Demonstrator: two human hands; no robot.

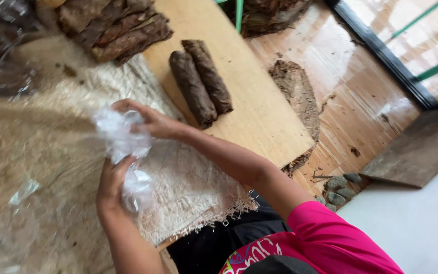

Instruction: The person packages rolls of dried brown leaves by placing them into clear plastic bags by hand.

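Pink sleeve (325, 238) is filling the frame at 5 o'clock, with the right forearm running up toward 10 o'clock. Both hands are closing on one crumpled piece of clear plastic film (122, 152) at centre-left. Right hand (150, 122) is pinching its upper end with curled fingers; left hand (111, 182) is gripping its lower end, thumb pressed into the bunch. Film is hanging just above a frayed woven sack cloth (188, 187) that is draping over the near edge of the work surface.

Risk, as judged: film is looking thin and already wrinkled, so a hard pull between the two hands could be tearing it; a loose pinch could be letting it slip onto the cloth, where leaf crumbs could be sticking to it.

At 12 o'clock from the film, two dark rolled leaf bundles (201, 81) are lying side by side, touching, on a pale wooden board (259, 111). A sweep of the right arm could be knocking them. At 11 o'clock a stack of brown dried leaves (117, 28) is sitting. At 2 o'clock a flat leaf piece (295, 91) is lying on the glossy wooden tabletop (356, 91). At 3 o'clock small grey stones (338, 190) are clustering near a brown slab (416, 149). Left side is blurring behind more clear plastic.
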